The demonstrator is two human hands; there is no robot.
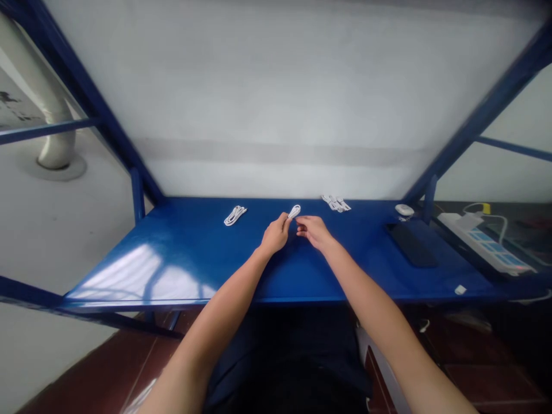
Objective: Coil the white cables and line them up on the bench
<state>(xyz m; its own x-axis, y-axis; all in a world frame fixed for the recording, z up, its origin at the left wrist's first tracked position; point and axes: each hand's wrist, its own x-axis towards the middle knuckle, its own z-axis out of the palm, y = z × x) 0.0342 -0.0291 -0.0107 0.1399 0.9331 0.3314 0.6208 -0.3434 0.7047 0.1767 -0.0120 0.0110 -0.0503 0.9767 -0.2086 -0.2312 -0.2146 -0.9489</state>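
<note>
My left hand [276, 234] is closed on a small bundle of white cable [294, 211], whose looped end sticks out beyond the fingers. Close by on its right, my right hand [314, 230] has its fingers curled together near the bundle; what they pinch, if anything, is too small to make out. Both hands are over the middle of the blue table [207, 247]. To the left lies another folded white cable [235, 215]. Several white cable bundles [336, 203] lie together at the back, right of my hands.
A dark phone [410, 245] lies on the table's right side, with a white rounded case [404, 210] behind it. Near the front right corner is a small white piece [460, 290]. A power strip [483, 244] stands beyond the right edge. Blue frame posts flank the table.
</note>
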